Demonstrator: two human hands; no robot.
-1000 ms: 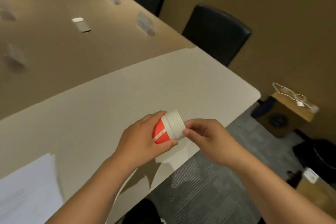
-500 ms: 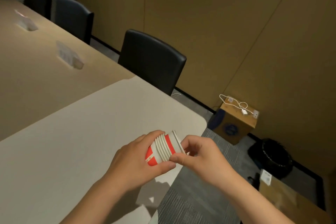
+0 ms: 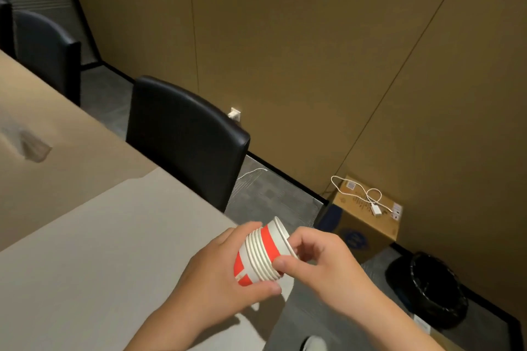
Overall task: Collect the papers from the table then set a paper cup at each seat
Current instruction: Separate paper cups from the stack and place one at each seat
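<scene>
A stack of several red-and-white paper cups (image 3: pixel 258 261) lies sideways in my left hand (image 3: pixel 219 282), which is wrapped around its base over the table's corner. My right hand (image 3: pixel 316 261) pinches the rim of the top cup (image 3: pixel 278 236), which sticks partly out of the stack, its red band showing. The grey table (image 3: pixel 114 251) lies below and to the left. No papers are in view.
A black chair (image 3: pixel 185 137) stands at the table's right side, another black chair (image 3: pixel 45 51) further back. On the floor at right sit a cardboard box (image 3: pixel 368 216) with a white cable and a black bin (image 3: pixel 430 288). A brown wall panel runs behind.
The view has swung right, away from the table's far end and the papers. My right hand has drawn the top cup partly out of the stack.
</scene>
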